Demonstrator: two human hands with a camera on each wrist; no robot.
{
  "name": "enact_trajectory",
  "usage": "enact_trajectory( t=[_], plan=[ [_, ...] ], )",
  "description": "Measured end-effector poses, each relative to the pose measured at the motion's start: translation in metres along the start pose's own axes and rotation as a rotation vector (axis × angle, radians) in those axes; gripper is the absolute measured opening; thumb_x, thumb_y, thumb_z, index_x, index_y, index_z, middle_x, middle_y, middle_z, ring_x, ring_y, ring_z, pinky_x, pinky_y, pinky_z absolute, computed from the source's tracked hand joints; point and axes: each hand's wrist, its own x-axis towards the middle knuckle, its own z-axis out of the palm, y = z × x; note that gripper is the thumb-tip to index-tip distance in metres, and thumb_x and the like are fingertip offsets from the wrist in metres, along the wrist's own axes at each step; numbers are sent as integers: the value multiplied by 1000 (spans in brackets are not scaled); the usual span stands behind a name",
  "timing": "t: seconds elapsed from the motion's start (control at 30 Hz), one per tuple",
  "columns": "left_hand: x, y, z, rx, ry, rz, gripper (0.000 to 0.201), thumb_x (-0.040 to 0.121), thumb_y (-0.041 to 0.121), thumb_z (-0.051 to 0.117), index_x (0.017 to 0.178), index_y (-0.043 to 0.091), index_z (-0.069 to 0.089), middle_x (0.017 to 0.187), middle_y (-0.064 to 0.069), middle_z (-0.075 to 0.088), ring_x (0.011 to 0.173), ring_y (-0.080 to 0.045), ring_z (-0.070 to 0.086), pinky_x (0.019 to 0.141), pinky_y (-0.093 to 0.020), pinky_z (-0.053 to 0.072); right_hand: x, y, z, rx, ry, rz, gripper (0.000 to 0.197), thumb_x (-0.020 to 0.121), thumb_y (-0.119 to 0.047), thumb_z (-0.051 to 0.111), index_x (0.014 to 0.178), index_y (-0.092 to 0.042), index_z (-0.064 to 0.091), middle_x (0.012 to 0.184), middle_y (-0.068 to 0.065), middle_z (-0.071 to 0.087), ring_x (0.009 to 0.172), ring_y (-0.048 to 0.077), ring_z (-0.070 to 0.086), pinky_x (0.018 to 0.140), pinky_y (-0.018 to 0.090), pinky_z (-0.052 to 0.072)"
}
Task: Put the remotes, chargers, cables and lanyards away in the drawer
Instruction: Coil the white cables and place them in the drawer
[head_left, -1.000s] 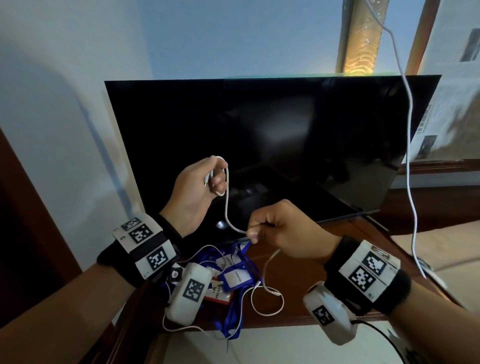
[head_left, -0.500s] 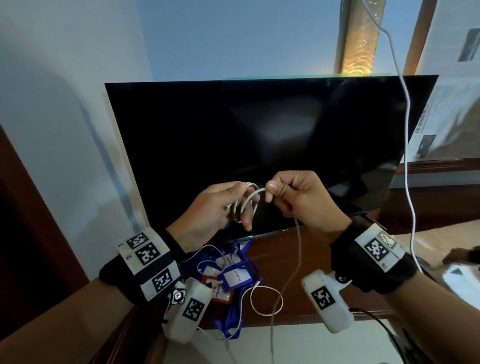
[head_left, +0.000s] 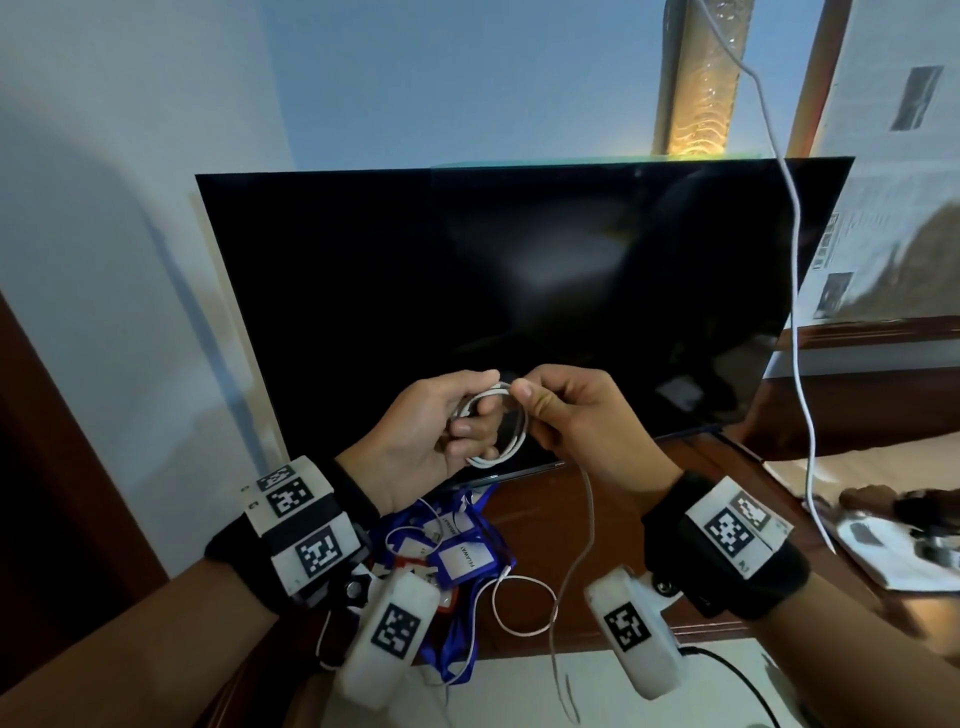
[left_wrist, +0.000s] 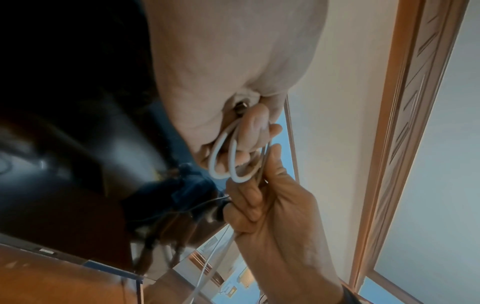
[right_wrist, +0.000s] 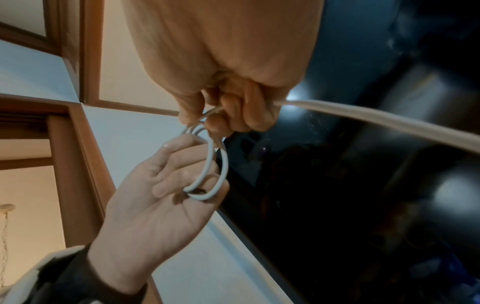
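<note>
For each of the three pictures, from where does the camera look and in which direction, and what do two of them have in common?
Head: sits on the person's head, looks forward and down at the dark TV screen and wooden table; both forearms, left hand and right hand show.
Left wrist: sits under the left wrist, looks along the palm and upward; left hand near, right hand beyond.
Right wrist: sits under the right wrist, looks along the palm and upward; right hand near, left hand beyond.
Shared: all show the coiled white cable held by both hands.
</note>
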Motion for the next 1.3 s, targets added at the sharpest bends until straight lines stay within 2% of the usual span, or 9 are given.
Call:
enact_trajectory(
  t=[0.13, 0.4, 0.53, 0.63, 0.7, 0.93, 1.07, 1.17, 1.3],
  plan=[
    [0, 1, 0, -8, -13, 14, 35, 96, 26, 46, 62, 16, 44, 47, 6, 26, 39, -7, 24, 61, -26, 38, 1, 1, 2, 79, -28, 55, 29, 98, -22, 47, 81, -1, 59, 49, -10, 43, 43, 2, 36, 44, 12, 30],
    [0, -5, -12, -299, -76, -22, 38, 95, 33, 46, 62, 15, 49, 44, 8, 26, 38, -6, 21, 58, -23, 38, 2, 7, -4, 455, -342, 167, 18, 89, -19, 56, 83, -2, 59, 55, 10, 41, 41, 11, 29, 40, 24, 19],
    [-1, -5, -19, -70, -87, 65, 35, 94, 34, 48, 65, 14, 52, 45, 6, 23, 40, -9, 20, 60, -26, 39, 3, 7, 1, 354, -254, 97, 18, 88, -13, 59, 74, -3, 57, 50, 4, 45, 40, 13, 33, 40, 25, 23],
    [-1, -3, -25, 98, -85, 86, 37, 93, 36, 49, 64, 14, 53, 46, 3, 22, 40, -12, 21, 61, -27, 42, 2, 9, 5, 234, -216, 80, 24, 92, -8, 57, 77, 10, 52, 50, 1, 47, 42, 15, 35, 42, 24, 28],
    [-1, -3, -29, 70, -93, 72, 37, 93, 36, 49, 62, 15, 50, 48, 3, 21, 41, -12, 22, 62, -27, 42, 2, 11, 8, 226, -205, 100, 27, 92, -10, 56, 82, 15, 52, 50, 1, 46, 43, 14, 35, 41, 23, 29],
    [2, -13, -35, -36, -123, 49, 35, 99, 28, 41, 71, 14, 56, 53, 6, 31, 49, -9, 32, 73, -30, 41, 5, 12, 5, 288, -134, 148, 24, 94, -16, 54, 94, 6, 64, 51, 6, 43, 42, 13, 32, 41, 26, 23],
    [2, -13, -35, -36, -130, 24, 34, 99, 28, 41, 71, 14, 55, 55, 5, 29, 48, -9, 29, 70, -28, 41, 6, 9, 6, 292, -33, 124, 14, 92, -15, 56, 87, -3, 61, 51, 5, 43, 40, 8, 34, 40, 18, 27],
    [2, -13, -33, -10, -85, 8, 36, 96, 30, 43, 66, 15, 55, 54, 4, 27, 46, -9, 28, 69, -30, 41, 8, 7, 6, 220, 35, 48, 12, 90, -5, 58, 80, 1, 57, 50, 0, 44, 41, 5, 37, 42, 13, 30],
    [2, -14, -34, 8, -56, -2, 39, 98, 29, 41, 64, 15, 53, 53, 3, 26, 44, -9, 28, 71, -31, 39, 11, 5, 4, 96, 12, 11, 12, 89, 0, 60, 79, 7, 57, 47, -8, 48, 42, 1, 40, 43, 8, 31]
  ],
)
